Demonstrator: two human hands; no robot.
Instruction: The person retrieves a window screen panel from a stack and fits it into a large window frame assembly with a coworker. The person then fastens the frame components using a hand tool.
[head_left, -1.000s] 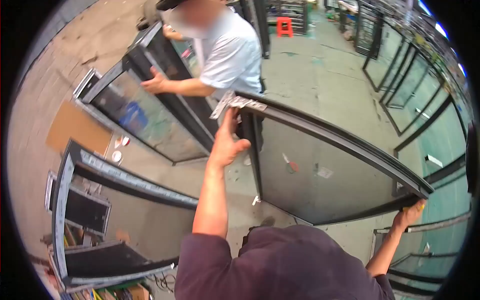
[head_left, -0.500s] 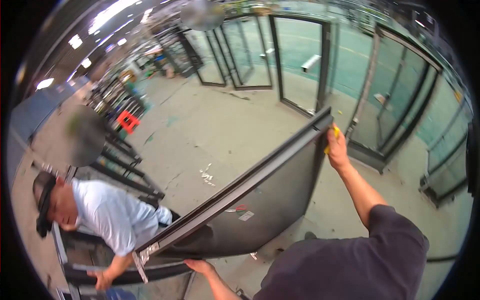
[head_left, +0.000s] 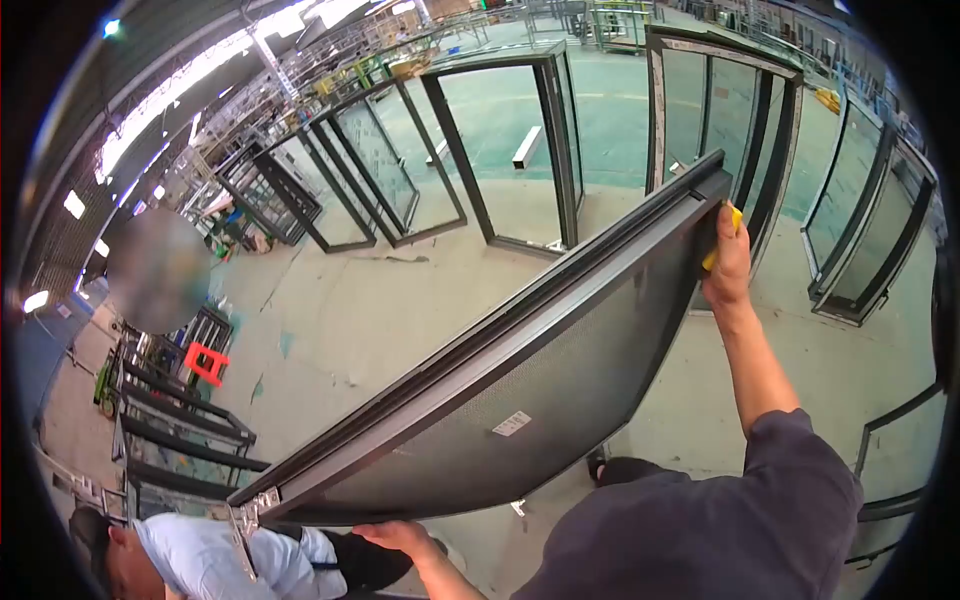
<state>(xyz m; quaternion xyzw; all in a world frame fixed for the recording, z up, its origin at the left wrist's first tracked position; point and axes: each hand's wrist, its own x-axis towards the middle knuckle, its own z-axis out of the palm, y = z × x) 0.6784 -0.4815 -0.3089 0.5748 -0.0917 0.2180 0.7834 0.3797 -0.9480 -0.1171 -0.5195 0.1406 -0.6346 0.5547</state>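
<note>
A dark grey metal window sash [head_left: 490,350] with a dark mesh-like panel and a white label [head_left: 512,423] is held tilted in front of me. My right hand [head_left: 730,262] grips its upper right edge, fingers closed, with a small yellow thing [head_left: 737,217] under them that I cannot make out. My left hand [head_left: 395,537] holds the lower edge from below; its fingertips are partly hidden. Metal hinge hardware [head_left: 245,510] sticks out at the lower left corner of the sash, and a small metal fitting [head_left: 517,508] hangs from the lower edge.
A co-worker in a light shirt [head_left: 200,550] bends at the lower left, close to the sash corner. Dark glazed frames [head_left: 490,240] stand upright across the floor ahead, more [head_left: 840,300] to the right. A red stool [head_left: 206,364] and stacked frames [head_left: 185,430] are at the left.
My view has turned, and the sash has swung with both my hands still on it. The co-worker has bent lower, and the hand that was beside a frame is out of sight.
</note>
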